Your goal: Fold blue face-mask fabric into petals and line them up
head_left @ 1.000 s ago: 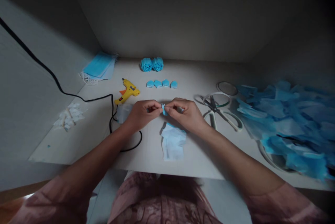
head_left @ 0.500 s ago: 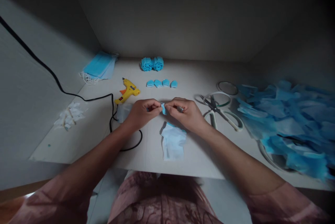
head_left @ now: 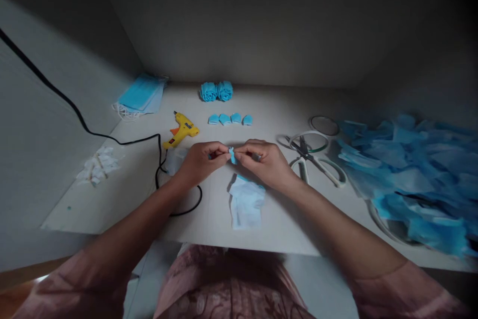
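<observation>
- Nearest us, at the frame's lower centre, cut pale-blue fabric pieces lie flat on the table, apart from both hands.
- At the frame's centre, our left hand and right hand both pinch a small blue fabric piece between thumb and fingertips.
- To shape it well, we should pinch lightly but firmly, gather the folds evenly and let neither side slip; such thin cloth probably springs open.
- Its long axis runs up and down the frame, the lower end leaning slightly right; we cannot tell which end is its front.
- Beyond, four folded blue petals sit below two blue fabric roses.
</observation>
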`<state>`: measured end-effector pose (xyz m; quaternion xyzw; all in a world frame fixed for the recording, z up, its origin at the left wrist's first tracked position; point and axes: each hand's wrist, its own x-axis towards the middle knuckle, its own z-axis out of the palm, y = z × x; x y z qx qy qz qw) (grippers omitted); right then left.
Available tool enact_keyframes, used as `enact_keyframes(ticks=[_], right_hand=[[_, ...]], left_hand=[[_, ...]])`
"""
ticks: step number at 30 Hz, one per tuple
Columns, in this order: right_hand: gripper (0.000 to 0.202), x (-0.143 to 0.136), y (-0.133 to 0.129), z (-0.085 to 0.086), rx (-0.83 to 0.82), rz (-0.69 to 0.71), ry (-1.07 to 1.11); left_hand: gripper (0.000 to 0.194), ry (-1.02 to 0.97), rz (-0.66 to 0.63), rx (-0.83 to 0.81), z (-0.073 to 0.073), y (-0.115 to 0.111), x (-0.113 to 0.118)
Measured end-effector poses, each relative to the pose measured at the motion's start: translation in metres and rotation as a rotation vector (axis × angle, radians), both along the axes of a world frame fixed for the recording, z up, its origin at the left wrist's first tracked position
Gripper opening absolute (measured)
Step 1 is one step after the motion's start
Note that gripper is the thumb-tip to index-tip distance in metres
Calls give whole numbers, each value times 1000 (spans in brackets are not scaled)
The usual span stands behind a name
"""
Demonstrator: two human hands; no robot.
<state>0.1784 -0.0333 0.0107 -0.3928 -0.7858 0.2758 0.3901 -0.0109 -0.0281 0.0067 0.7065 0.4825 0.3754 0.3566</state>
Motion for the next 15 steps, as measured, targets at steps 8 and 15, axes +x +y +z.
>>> enact_keyframes(ticks=[8,15], right_hand=[[17,-1,0,1,55,-11,-57],[15,-2,-1,-1,218,-76,-173]], left_hand=[[14,12,-1,25,-3,1,-1],[14,30,-4,8,1,1,-2]])
